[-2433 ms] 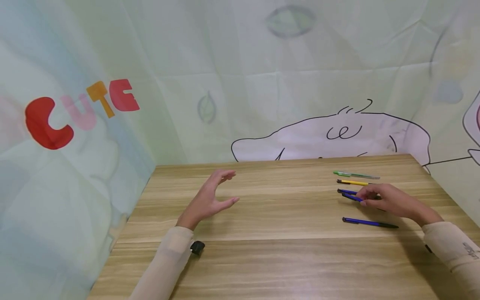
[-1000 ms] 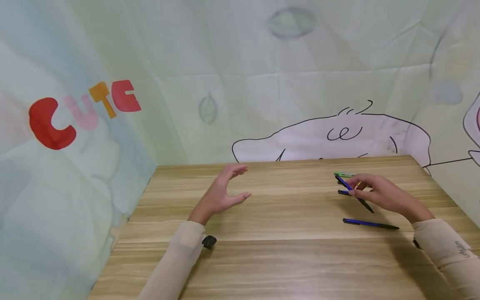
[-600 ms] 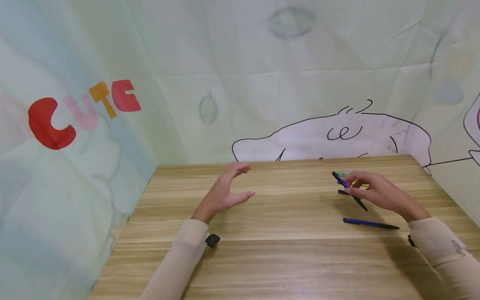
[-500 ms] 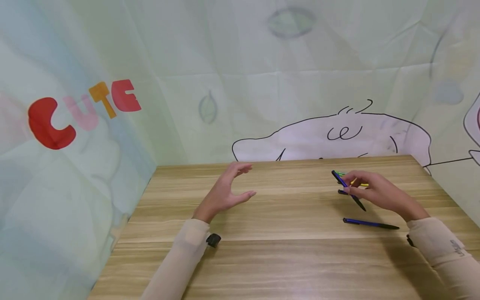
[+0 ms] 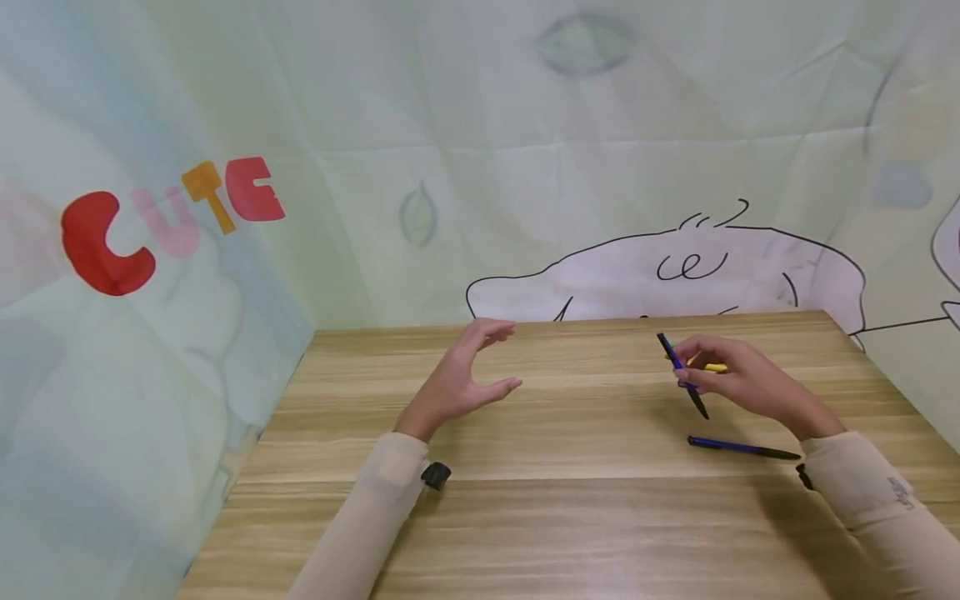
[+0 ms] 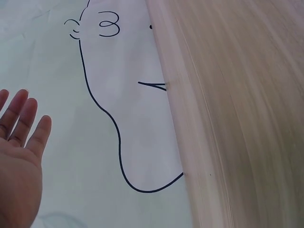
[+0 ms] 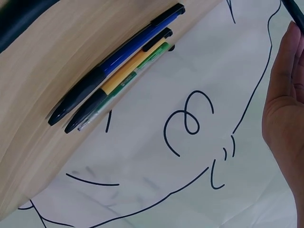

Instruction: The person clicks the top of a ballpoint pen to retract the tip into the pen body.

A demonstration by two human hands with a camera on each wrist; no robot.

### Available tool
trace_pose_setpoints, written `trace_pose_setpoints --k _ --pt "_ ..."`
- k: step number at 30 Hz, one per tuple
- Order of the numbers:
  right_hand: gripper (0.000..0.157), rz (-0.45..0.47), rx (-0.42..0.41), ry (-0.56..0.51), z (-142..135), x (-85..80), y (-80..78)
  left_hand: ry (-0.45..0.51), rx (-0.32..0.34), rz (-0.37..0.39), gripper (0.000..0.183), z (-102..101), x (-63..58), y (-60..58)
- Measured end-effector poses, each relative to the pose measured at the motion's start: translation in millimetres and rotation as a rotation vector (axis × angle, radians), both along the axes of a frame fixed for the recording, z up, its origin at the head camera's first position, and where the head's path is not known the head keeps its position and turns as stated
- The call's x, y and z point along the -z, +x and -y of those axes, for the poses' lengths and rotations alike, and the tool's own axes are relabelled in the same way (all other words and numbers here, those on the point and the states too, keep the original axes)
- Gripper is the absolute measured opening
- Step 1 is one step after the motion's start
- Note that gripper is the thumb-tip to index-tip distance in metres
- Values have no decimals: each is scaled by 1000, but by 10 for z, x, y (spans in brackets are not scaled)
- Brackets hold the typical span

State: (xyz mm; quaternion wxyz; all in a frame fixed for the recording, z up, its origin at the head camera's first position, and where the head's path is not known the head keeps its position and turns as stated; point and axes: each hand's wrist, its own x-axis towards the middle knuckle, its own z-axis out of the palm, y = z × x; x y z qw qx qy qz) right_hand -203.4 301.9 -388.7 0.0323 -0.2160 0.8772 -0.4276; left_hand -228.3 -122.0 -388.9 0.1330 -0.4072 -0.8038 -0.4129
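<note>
My right hand (image 5: 738, 379) pinches a blue pen (image 5: 697, 402) between thumb and fingers, tilted above the table with its black tip pointing down. In the right wrist view, that hand (image 7: 285, 104) is at the right edge. Past it lie a blue pen (image 7: 142, 42), a yellow pen (image 7: 124, 71) and a green clear pen (image 7: 127, 83), side by side; in the head view the hand largely covers them. Nearer the front, another blue pen (image 5: 742, 448) lies on the table. My left hand (image 5: 453, 379) hovers over the left half, thumb and fingers spread apart, holding nothing.
The wood-grain table (image 5: 525, 533) reaches back to a printed cloth backdrop (image 5: 480, 150) with a cartoon outline and the word CUTE. A small black device (image 5: 437, 476) sits at the left wrist.
My right hand has picked up a blue pen from the row, tilted it more upright and drifted left and back with it. The left hand has drifted right and back, still spread.
</note>
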Motion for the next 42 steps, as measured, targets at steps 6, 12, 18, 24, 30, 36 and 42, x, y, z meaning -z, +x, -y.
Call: trace_pose_setpoints --k 6,12,18,24,30,36,42 --pt "20 30 -1 -43 67 -14 -23 18 23 -12 73 -58 -15 -23" --pt "19 23 1 -53 123 -40 -29 26 37 -24 73 -119 -24 -47" --pt "20 13 -24 -93 165 -64 -32 26 38 -35 73 -175 -50 -51" --pt "22 5 -66 -158 209 -81 -30 54 68 -42 74 -238 -66 -55" --pt "27 42 -54 -194 261 -72 -36 69 92 -37 72 -303 -87 -61" --pt "27 45 -70 -254 332 -72 -51 63 99 -38 72 -340 -97 -59" --pt "29 72 -65 -291 382 -96 -58 75 112 -57 73 -391 -105 -73"
